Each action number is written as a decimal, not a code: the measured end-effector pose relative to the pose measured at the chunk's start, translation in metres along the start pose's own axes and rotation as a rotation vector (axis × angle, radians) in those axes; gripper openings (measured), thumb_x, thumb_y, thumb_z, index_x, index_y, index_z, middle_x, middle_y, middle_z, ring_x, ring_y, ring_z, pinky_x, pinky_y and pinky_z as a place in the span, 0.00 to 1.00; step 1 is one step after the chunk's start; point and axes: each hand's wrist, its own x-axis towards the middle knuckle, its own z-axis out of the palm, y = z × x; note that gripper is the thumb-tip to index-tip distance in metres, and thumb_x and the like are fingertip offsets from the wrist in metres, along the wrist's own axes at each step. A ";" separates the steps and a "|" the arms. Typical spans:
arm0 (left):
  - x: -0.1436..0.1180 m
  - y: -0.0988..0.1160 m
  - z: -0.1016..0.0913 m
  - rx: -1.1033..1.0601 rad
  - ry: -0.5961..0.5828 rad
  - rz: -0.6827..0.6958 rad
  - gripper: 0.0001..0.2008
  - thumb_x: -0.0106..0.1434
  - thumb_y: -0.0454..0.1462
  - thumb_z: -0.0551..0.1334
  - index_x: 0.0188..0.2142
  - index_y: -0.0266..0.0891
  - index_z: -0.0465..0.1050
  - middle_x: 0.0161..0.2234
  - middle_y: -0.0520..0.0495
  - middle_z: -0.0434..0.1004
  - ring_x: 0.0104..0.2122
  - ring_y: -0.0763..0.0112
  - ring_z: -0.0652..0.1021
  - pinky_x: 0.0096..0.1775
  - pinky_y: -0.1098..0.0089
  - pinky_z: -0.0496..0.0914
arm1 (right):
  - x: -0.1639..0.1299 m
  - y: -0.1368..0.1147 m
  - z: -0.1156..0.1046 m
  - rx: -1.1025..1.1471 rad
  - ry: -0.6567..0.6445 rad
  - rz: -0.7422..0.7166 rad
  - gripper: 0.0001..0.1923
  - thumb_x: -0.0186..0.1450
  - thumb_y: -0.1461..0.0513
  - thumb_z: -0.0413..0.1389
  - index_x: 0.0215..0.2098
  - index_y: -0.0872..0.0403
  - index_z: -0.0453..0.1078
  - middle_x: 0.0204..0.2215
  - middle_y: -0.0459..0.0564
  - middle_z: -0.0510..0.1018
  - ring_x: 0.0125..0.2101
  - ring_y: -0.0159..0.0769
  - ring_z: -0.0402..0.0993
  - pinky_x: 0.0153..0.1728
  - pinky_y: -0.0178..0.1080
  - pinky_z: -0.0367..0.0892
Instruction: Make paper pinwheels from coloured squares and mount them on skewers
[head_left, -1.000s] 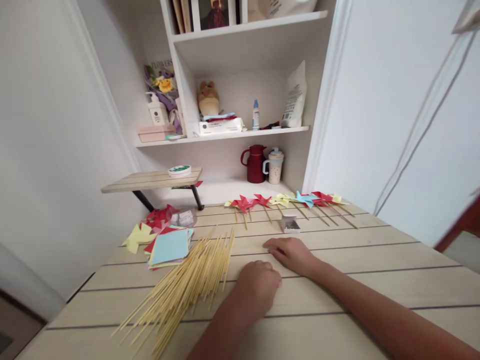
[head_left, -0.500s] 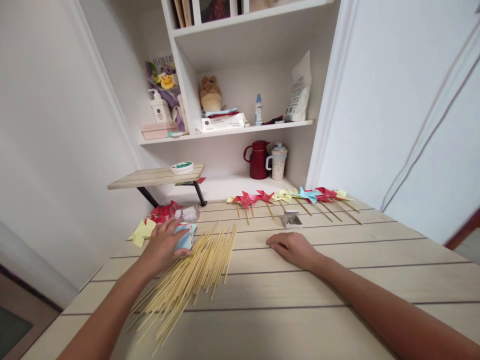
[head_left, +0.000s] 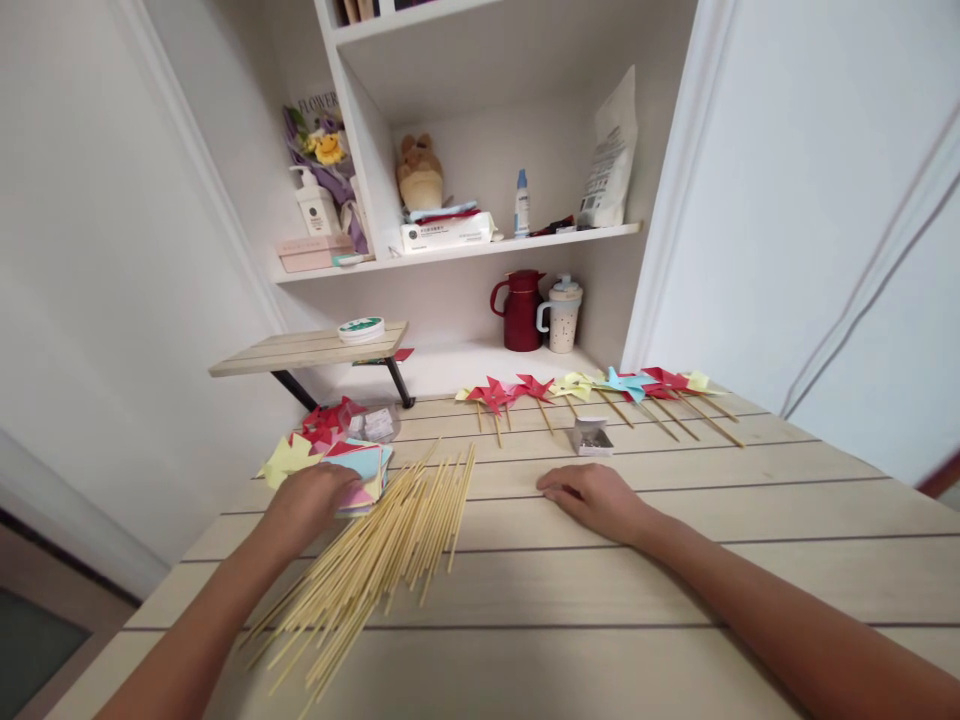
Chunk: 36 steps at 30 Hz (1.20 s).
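My left hand (head_left: 315,498) is at the left edge of a stack of coloured paper sheets (head_left: 369,462), its fingers drawn together on the paper; blue, red and pink edges show, and the thumb is mostly hidden. Just right of it lies a loose bundle of thin wooden sticks (head_left: 390,545). My right hand (head_left: 589,495) rests on the table with its fingers curled together, and nothing shows in them. Beyond that hand stands a small open box (head_left: 592,438) with small shiny pieces inside. Yellow folded paper (head_left: 289,460) and red folded paper (head_left: 330,425) lie behind my left hand.
Paper pinwheels on sticks (head_left: 493,394) line the table's back edge. A small raised shelf (head_left: 300,350) carries a round white container (head_left: 361,330). Below it sits a clear plastic box (head_left: 375,424). A red jug (head_left: 523,312) and a cup (head_left: 562,315) stand at the back.
My left hand has moved left and nearer across the paper stack, its fingers coming together and uncovering more sheets. My right hand stays on the table. The camera view has shifted slightly.
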 end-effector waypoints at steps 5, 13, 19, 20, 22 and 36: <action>0.002 0.006 -0.003 0.277 0.012 0.036 0.16 0.66 0.34 0.51 0.33 0.41 0.79 0.37 0.40 0.83 0.40 0.53 0.79 0.43 0.61 0.64 | 0.000 -0.001 -0.001 -0.001 -0.007 0.011 0.15 0.67 0.59 0.50 0.43 0.46 0.78 0.45 0.45 0.83 0.43 0.42 0.79 0.47 0.41 0.70; 0.006 0.012 -0.003 0.284 0.164 -0.052 0.16 0.67 0.35 0.52 0.31 0.43 0.78 0.37 0.45 0.82 0.43 0.55 0.76 0.46 0.58 0.59 | -0.001 -0.001 -0.003 0.010 -0.017 -0.030 0.16 0.66 0.59 0.50 0.45 0.48 0.78 0.44 0.49 0.83 0.42 0.46 0.80 0.45 0.45 0.70; 0.004 0.005 0.001 0.312 0.241 -0.141 0.16 0.67 0.36 0.54 0.31 0.43 0.80 0.38 0.43 0.79 0.42 0.54 0.74 0.42 0.59 0.60 | -0.001 -0.003 -0.005 -0.004 -0.021 -0.019 0.16 0.66 0.58 0.49 0.45 0.47 0.78 0.43 0.49 0.83 0.41 0.46 0.80 0.42 0.45 0.70; 0.004 0.005 0.003 0.311 0.245 -0.141 0.17 0.67 0.36 0.53 0.31 0.43 0.81 0.38 0.43 0.79 0.42 0.54 0.74 0.42 0.59 0.60 | -0.001 -0.003 -0.005 -0.005 -0.023 -0.016 0.16 0.66 0.58 0.49 0.45 0.47 0.78 0.43 0.49 0.83 0.41 0.47 0.80 0.42 0.45 0.70; 0.003 0.006 0.004 0.299 0.252 -0.140 0.17 0.68 0.36 0.54 0.31 0.44 0.81 0.38 0.44 0.79 0.42 0.55 0.74 0.42 0.59 0.60 | 0.000 -0.003 -0.005 -0.005 -0.026 -0.011 0.16 0.66 0.58 0.49 0.45 0.47 0.77 0.43 0.49 0.83 0.40 0.47 0.80 0.41 0.45 0.70; 0.014 0.018 -0.018 0.167 0.847 -0.155 0.11 0.65 0.40 0.60 0.27 0.41 0.74 0.31 0.45 0.81 0.34 0.58 0.76 0.41 0.60 0.60 | 0.001 -0.006 -0.009 0.243 0.120 0.012 0.16 0.65 0.56 0.53 0.49 0.48 0.75 0.46 0.52 0.81 0.44 0.47 0.77 0.47 0.48 0.68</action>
